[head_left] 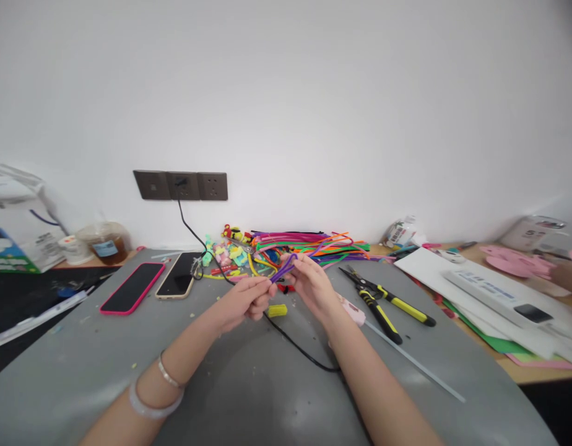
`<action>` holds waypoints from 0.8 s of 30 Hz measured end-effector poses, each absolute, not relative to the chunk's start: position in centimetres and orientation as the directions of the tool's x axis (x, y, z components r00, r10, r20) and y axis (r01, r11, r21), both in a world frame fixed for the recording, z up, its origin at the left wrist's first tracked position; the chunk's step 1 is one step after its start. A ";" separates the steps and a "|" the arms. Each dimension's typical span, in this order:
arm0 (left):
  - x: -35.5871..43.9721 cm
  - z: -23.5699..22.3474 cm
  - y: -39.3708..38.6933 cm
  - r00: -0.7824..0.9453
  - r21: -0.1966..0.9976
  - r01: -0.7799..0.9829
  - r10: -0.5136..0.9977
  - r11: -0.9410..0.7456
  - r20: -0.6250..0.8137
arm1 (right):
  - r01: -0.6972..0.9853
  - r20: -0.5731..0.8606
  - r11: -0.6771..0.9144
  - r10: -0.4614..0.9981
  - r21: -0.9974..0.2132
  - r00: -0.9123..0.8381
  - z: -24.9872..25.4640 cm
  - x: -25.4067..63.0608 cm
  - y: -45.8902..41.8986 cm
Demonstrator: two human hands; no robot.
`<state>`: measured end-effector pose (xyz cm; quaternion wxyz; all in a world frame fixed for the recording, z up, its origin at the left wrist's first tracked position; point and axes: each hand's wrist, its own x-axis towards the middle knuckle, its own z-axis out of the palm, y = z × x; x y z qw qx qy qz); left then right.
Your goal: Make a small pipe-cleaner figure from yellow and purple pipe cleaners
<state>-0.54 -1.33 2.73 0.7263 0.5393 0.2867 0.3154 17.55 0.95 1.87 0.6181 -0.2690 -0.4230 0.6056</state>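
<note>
Between my two hands, above the grey mat, is a looped purple pipe cleaner [282, 271]. My left hand [249, 298] pinches its lower end between thumb and fingers. At the upper end, the fingertips of my right hand [311, 282] are closed on the loop. Below them lies a short yellow piece [277, 310] on the mat. Behind my hands is a pile of long coloured pipe cleaners [309, 243], with small finished-looking colourful pieces [233, 255] to its left. A pink glue gun [353, 310], partly hidden by my right forearm, has a clear glue stick [416, 362] behind it.
Yellow-and-black pliers [381, 300] lie right of my right hand. Two phones, one with a pink case [134, 288] and one pale-edged [177, 275], lie at left. A black cable [299, 350] runs from the wall socket [181, 185] across the mat. Papers [481, 297] and another person's hand [567, 272] are at right.
</note>
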 end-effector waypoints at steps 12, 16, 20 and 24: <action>-0.7 2.9 -1.4 0.688 0.937 -0.211 0.723 0.280 -0.061 | -0.680 0.225 0.082 0.966 -0.728 -0.124 2.2 17.5 0.9; -0.6 3.0 -1.5 0.688 0.932 -0.220 0.723 0.287 -0.061 | -0.734 0.194 0.009 0.967 -0.679 -0.167 2.2 17.2 0.8; -0.6 3.0 -1.5 0.681 0.920 -0.241 0.730 0.308 -0.066 | -0.763 0.194 0.043 0.975 -0.645 -0.108 2.1 17.1 0.9; -0.9 3.2 -1.1 0.645 0.908 -0.254 0.758 0.332 -0.097 | -0.752 0.200 0.103 0.979 -0.651 -0.038 2.1 17.6 1.1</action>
